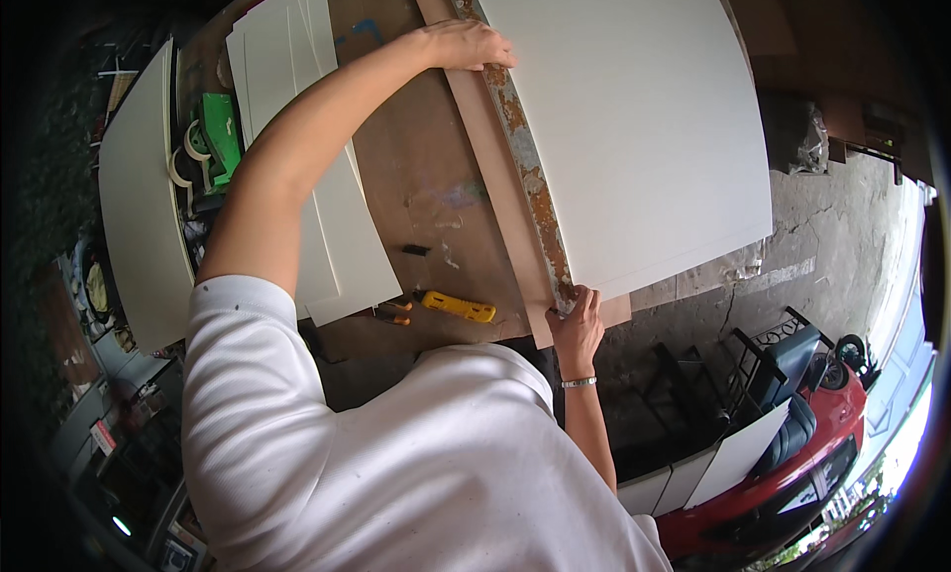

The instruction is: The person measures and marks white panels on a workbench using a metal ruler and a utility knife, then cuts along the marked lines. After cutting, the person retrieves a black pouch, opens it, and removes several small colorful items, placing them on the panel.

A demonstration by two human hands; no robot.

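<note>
A long, rusty metal straightedge (537,206) lies along the left edge of a large white sheet (634,126), over a tan strip (475,136) of board. My left hand (474,45) reaches across to its far part, fingers curled over it. My right hand (577,324) grips its near end at the sheet's lower left corner. To the left, on the brown worktable (396,176), lie narrow white sheets (337,255), a small black piece (416,250), a yellow utility knife (456,306) and orange-handled tools (394,314).
A white panel (139,196) lies at far left beside tape rolls (193,146) and a green object (218,136). Below right are the concrete floor (822,245), dark chairs and metal frames (753,374), white panels (733,453) and a red car (822,443).
</note>
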